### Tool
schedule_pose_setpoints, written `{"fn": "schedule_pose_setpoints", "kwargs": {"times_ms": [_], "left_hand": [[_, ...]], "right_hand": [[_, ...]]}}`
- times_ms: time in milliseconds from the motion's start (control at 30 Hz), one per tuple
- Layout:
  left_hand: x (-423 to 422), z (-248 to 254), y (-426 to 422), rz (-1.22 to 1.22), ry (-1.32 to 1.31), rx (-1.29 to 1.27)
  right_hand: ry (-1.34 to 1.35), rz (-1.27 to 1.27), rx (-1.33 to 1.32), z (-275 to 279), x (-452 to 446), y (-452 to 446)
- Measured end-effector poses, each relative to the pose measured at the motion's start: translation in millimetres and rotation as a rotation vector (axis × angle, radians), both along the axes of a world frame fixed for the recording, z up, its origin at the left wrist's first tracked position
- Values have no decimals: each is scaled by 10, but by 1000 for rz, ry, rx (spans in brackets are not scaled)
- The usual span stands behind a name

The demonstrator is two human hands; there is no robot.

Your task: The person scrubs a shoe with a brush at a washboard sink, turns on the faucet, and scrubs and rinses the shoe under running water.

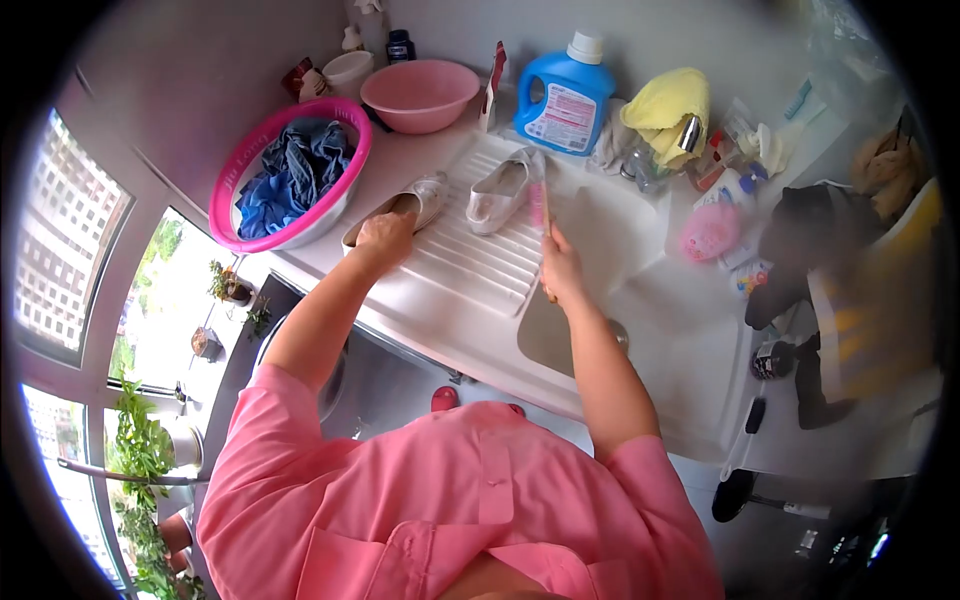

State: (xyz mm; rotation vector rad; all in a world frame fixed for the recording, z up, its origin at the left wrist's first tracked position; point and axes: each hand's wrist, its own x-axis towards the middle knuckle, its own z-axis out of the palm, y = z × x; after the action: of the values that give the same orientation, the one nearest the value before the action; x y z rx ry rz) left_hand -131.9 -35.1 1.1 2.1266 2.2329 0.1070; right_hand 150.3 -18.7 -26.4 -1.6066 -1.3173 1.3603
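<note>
- L hand [385, 236] closed on L shoe [430, 198] at its opening, fingertips hidden; brush [539, 203] pinched by handle in R hand [562, 268], bristles beside R shoe [493, 206].
- Both shoes on ribbed board [468, 262], apart; R shoe unheld, so could be shoved if pushed by brush.
- Poss. drop into basin [548, 345] if brush grip slips: handle held nr. its edge.
- L elbow room probably limited by pink-rimmed tub [222, 205].
- Far side bounded by det. bottle [563, 104]; most open room seen twd. R, over basin.
</note>
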Motion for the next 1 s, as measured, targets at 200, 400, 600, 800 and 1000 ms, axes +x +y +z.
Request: {"fn": "schedule_pose_setpoints", "kwargs": {"times_ms": [200,400,600,800,1000], "left_hand": [[133,669,-335,84,-20,76],[470,1008,-458,-312,35,370],[1009,727,-488,-432,59,232],[1519,118,9,-320,99,-47],[1320,-121,207,-497,-51,-75]], "right_hand": [[-179,8,167,-178,-312,124],[171,14,204,8,-901,132],[458,-120,124,-112,-246,312],[115,-78,235,157,476,-149],[-523,111,663,-104,318,-548]]}}
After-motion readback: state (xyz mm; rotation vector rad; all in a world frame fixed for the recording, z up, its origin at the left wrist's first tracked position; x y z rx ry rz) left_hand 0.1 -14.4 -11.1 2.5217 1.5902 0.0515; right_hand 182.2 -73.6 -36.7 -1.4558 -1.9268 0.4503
